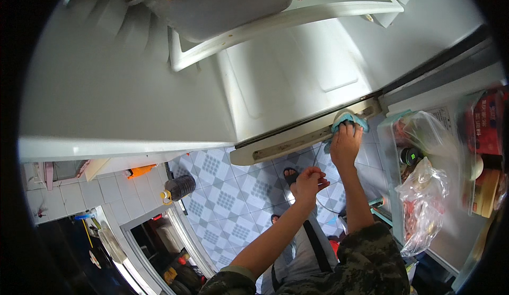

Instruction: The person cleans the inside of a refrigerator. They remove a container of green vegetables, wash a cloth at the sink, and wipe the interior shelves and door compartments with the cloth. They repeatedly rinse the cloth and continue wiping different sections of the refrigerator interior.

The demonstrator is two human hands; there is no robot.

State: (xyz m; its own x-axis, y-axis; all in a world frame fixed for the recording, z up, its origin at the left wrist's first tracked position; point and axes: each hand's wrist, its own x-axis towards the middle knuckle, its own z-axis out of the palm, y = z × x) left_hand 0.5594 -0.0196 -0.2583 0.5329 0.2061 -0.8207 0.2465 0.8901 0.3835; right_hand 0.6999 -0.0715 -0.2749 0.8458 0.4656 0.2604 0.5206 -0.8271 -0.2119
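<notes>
My right hand (345, 146) grips a light-blue cloth (360, 122). It presses the cloth onto the cream top edge of the lower refrigerator door (242, 156), near the right end of that edge's long recess. Dark grime marks the recess (292, 146). Lower and to the left, my left hand (308, 183) hangs free over the floor, holding nothing, its fingers loosely curled and slightly apart. Above the door edge is the white refrigerator compartment floor (286, 80), with a white-rimmed shelf (338, 12) over it.
The open refrigerator door on the right carries clear door bins (391, 167) with plastic bags (423, 203) and a dark-lidded jar (409, 156). A large grey container (226, 8) stands on the shelf. At left are a yellow-capped bottle (181, 187) and an orange bottle (142, 171).
</notes>
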